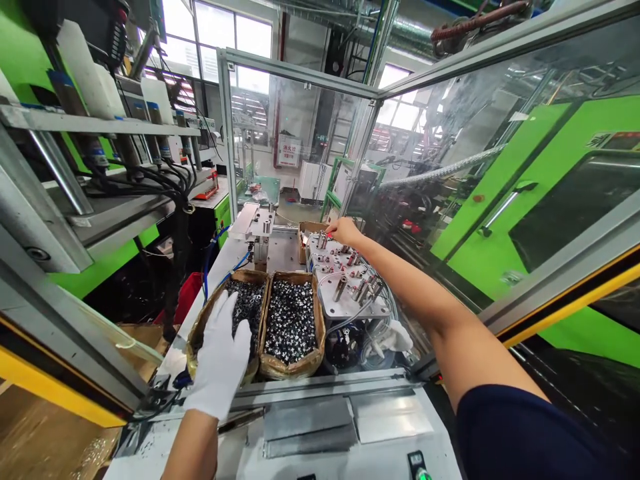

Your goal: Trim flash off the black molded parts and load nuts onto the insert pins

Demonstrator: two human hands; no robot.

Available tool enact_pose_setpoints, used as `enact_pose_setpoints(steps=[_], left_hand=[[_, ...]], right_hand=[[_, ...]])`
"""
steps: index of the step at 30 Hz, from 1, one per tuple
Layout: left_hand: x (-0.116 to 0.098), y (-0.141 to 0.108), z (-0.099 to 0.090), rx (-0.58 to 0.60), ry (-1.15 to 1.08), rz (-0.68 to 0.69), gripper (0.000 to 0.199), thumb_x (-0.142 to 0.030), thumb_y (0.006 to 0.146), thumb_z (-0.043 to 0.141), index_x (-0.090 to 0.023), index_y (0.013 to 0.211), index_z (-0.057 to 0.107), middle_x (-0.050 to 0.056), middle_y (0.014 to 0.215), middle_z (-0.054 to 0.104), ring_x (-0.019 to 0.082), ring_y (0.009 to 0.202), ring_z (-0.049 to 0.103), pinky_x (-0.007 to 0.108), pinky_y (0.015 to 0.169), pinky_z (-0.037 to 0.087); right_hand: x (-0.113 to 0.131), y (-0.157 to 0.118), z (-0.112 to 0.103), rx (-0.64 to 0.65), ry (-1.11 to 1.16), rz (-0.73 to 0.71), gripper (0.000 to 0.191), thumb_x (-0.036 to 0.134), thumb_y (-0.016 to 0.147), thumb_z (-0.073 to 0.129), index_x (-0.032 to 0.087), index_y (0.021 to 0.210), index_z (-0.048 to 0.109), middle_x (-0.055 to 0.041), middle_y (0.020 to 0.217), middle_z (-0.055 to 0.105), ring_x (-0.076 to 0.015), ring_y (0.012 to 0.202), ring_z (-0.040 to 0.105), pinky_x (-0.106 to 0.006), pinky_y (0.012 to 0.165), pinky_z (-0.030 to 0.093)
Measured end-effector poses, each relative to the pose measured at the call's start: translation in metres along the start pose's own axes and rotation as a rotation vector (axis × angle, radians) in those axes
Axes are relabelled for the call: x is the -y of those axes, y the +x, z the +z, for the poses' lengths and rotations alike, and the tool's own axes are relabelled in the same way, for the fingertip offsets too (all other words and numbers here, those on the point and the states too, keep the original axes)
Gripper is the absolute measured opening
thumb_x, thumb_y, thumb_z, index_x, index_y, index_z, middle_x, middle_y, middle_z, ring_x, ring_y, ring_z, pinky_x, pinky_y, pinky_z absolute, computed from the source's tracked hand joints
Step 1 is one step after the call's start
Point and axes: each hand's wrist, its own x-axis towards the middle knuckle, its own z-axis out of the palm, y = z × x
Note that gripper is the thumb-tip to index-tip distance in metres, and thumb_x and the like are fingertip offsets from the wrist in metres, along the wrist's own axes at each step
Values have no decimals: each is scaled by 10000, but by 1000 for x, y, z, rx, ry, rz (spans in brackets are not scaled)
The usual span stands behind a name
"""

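My left hand [221, 350], in a white glove, is over the left carton [199, 319] of small dark metal parts [249, 301]. Its fingers are stretched out and it shows nothing held. Beside it is a second carton [320, 333], filled with small shiny and black parts [291, 320]. My right hand [344, 231], bare, reaches to the far end of a metal fixture plate [333, 308] set with pins and small blocks. Its fingers are pinched together beside an upright metal post [323, 240]; what lies between them is too small to make out.
Clear guard panels in an aluminium frame [300, 70] enclose the work area. A press [125, 127] with cables stands at left; a green machine [540, 200] is at right. A white glove [395, 337] lies by coiled hoses. Metal plates [307, 427] cover the front ledge.
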Motion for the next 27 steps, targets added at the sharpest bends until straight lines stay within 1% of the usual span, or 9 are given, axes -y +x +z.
enact_pose_setpoints(steps=[7,11,14,17,19,21,22,25,27], left_hand=[[-5,-4,-5,-15,-44,-17,592,-286,860,409,-11,1378,492,213,1488,460,307,1407,406,481,1229,237],[-9,-4,-6,14,-83,-56,567,-236,844,436,-45,1374,506,184,1480,479,280,1418,397,440,1239,216],[-13,-7,-6,4,-205,-114,589,-196,825,479,-63,1399,483,175,1502,455,275,1438,365,430,1245,188],[-17,-11,-6,-72,-468,-173,647,-220,851,533,-128,1474,389,153,1548,398,265,1438,368,437,1233,225],[-22,-13,-5,-167,-658,-187,630,-269,868,577,-192,1468,400,124,1533,428,254,1414,409,430,1218,266],[-26,-17,-4,-231,-792,-166,551,-296,871,603,-253,1406,476,77,1502,478,239,1391,443,421,1205,300],[-28,-18,-5,-233,-834,-150,507,-298,872,607,-277,1369,512,54,1490,494,234,1389,447,422,1199,314],[-32,-26,-10,-148,-846,-96,381,-288,872,609,-294,1253,606,17,1487,501,235,1418,405,433,1192,327],[-32,-30,-15,-58,-797,-70,314,-281,868,618,-269,1179,657,25,1493,495,242,1445,358,432,1200,311]], right_hand=[[7,-9,1,64,-56,-29,422,34,739,513,181,1012,800,-46,1020,780,-209,987,708,-238,919,497],[16,-19,-11,134,-109,-35,415,-1,725,506,151,993,785,-74,1041,772,-217,1021,688,-238,896,479],[37,-33,-30,169,-142,-37,413,0,733,518,131,1048,750,-109,1073,756,-250,1032,675,-281,881,482],[80,-66,-41,182,-136,-96,416,67,829,484,105,1201,666,-172,1233,683,-276,1120,636,-324,890,476],[116,-96,-35,281,-91,-218,328,163,875,500,169,1137,696,-109,1172,718,-225,1078,656,-272,845,478],[146,-125,-20,435,-49,-310,239,266,820,634,214,1031,733,-44,1022,761,-184,941,691,-225,735,481],[156,-136,-11,545,-39,-347,267,280,774,692,197,1025,736,-49,1008,762,-180,911,694,-220,696,479],[166,-152,16,829,16,-361,495,310,697,778,138,1152,683,-85,1084,731,-185,949,677,-221,679,481],[162,-153,28,902,101,-310,561,335,681,792,153,1192,646,-61,1090,710,-180,965,662,-219,668,486]])
